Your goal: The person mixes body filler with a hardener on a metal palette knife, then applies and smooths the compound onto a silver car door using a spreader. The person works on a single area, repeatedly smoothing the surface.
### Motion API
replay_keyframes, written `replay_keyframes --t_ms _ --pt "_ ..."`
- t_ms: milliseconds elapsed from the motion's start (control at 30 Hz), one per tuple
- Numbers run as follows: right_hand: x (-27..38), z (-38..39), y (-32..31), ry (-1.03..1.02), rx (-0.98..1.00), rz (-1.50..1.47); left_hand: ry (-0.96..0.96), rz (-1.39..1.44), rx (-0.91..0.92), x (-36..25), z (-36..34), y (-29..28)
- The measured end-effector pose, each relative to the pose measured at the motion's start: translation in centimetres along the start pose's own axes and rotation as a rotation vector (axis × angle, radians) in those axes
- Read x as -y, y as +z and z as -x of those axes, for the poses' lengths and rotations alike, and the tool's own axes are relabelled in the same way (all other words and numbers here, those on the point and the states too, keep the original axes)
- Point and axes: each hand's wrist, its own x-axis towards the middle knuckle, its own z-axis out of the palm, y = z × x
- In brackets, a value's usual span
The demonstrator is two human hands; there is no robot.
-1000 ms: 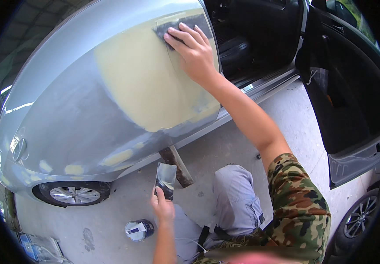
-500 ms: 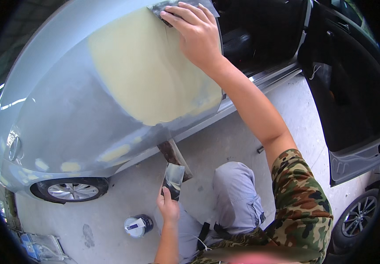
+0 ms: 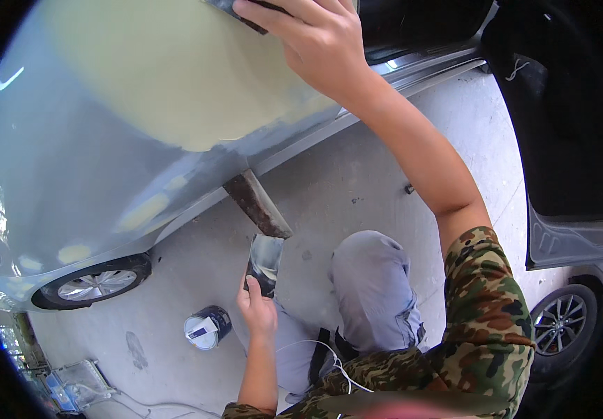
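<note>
My right hand [image 3: 326,45] is closed around a dark, flat putty spreader [image 3: 249,17], its blade laid against the pale yellow filler [image 3: 175,77] on the car's grey side panel [image 3: 106,174]. Part of that spreader is cut off by the top of the picture. Lower down, my left hand [image 3: 257,307] grips a second putty spreader [image 3: 265,262] over my lap, thumb on its dark lower part. Yellowish filler is smeared across that blade.
A dark, stained board [image 3: 258,202] juts from beneath the car's sill. On the floor stands a dark can [image 3: 205,328] with a white-and-blue item on top. An open door [image 3: 567,140] hangs at right, with another car's wheel [image 3: 563,325] below it.
The view has tipped, so the car sits higher in the picture. My right hand and its spreader have come down across the filler. My left hand keeps its spreader nearly still.
</note>
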Motion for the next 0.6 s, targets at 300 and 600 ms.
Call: replay_keyframes --t_ms 300,600 --pt "4.7 12.2 2.0 0.131 0.039 0.023 -0.046 -0.082 -0.075 3.0 -0.1 -2.3" --pt "8.4 20.3 2.1 0.279 0.124 -0.003 -0.052 -0.135 -0.152 4.8 0.8 -3.7"
